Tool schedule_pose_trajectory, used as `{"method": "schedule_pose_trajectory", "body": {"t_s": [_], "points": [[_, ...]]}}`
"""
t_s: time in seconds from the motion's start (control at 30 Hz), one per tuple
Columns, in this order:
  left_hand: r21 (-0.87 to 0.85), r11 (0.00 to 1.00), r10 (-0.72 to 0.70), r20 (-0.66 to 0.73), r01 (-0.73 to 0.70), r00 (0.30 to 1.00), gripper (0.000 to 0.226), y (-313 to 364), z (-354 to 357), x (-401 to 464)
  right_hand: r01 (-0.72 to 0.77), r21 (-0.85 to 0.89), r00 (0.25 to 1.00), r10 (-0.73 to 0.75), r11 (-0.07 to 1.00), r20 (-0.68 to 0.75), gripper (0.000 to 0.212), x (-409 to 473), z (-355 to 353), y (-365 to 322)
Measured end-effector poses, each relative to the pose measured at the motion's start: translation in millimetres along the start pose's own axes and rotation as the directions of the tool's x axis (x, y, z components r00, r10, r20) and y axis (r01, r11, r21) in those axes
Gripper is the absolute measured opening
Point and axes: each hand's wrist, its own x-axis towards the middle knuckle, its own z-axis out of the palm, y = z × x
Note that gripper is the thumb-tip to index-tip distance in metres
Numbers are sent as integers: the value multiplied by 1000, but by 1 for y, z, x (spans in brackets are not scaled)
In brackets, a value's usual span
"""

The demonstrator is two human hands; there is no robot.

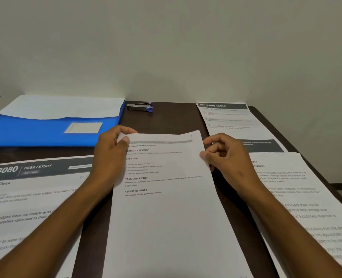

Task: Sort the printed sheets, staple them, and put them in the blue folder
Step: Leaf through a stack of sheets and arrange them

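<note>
1. White paper, thin and limp: the centre sheet (pixel 166 197) lies on the dark desk (pixel 176 117), running from centre to 6 o'clock. Its top edge is lifted slightly off the desk.
2. Left hand (pixel 110 155) pinches the sheet's top-left corner, thumb over, fingers curled behind. Right hand (pixel 226 155) is loosely curled at the right edge; thumb and forefinger appear to nip the edge, though we cannot tell how firmly.
3. Other sheets: one at 8 o'clock (pixel 30 197), one at 4 o'clock (pixel 306 197), one at 1 o'clock (pixel 230 119). All lie flat and separate, so sorting is unfinished in our judgement.
4. Blue folder (pixel 46 131) sits at 10 o'clock with paper showing in its pocket. Stapler (pixel 140 106) rests at 12 o'clock, untouched.
5. Handling note: we expect the sheet to be light, floppy and easily creased. Best held at two opposite top corners; slide rather than lift when stacking. Edges will need squaring before stapling.
</note>
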Motion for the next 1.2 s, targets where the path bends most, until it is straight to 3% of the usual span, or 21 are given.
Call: {"method": "schedule_pose_trajectory", "body": {"t_s": [0.17,0.43,0.67,0.93,1.0,1.13,1.2], "points": [[-21,1000,-22,10,23,1000,18,3,-1,0,14,4,1000,-14,1000,-27,19,0,0,1],[-309,921,-202,139,236,970,27,10,-11,-2,33,93,991,-21,995,-130,17,-1,-5,-1],[-362,892,-215,185,270,959,29,15,-14,-5,13,116,990,3,993,-139,15,-1,-5,-2],[-588,669,-315,330,455,890,20,23,-16,-16,-37,158,974,71,987,-213,11,-1,-6,0],[-569,692,-284,351,444,892,26,23,-14,-17,-42,169,966,83,985,-246,11,0,-8,2],[-369,886,-197,247,280,949,62,24,-5,-15,-57,202,954,114,978,-279,12,1,-9,5],[-255,948,-144,197,192,970,68,25,-3,-16,-65,236,950,132,970,-283,12,2,-8,5]]}}
